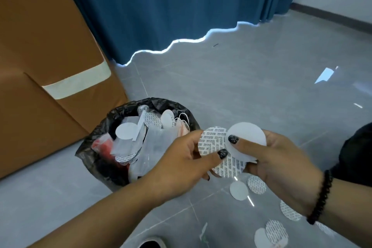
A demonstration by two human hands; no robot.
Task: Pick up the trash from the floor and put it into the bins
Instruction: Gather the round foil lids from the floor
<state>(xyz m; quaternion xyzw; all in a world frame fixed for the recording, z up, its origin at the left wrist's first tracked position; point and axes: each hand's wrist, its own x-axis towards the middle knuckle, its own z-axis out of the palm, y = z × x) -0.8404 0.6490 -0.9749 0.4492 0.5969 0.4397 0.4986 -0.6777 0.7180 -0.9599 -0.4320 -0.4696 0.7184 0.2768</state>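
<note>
Head view: bin (112, 127) already well filled with discs and wrappers — task judged partly done. Printed disc (211, 143) is pinched in left hand (181, 159); plain disc (249, 135) is pinched in right hand (281, 159), just right of the bin. Several floor discs (238, 190) are left.

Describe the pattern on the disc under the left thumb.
White with rows of small dark printed text, on the printed disc; head view shows it.
</note>
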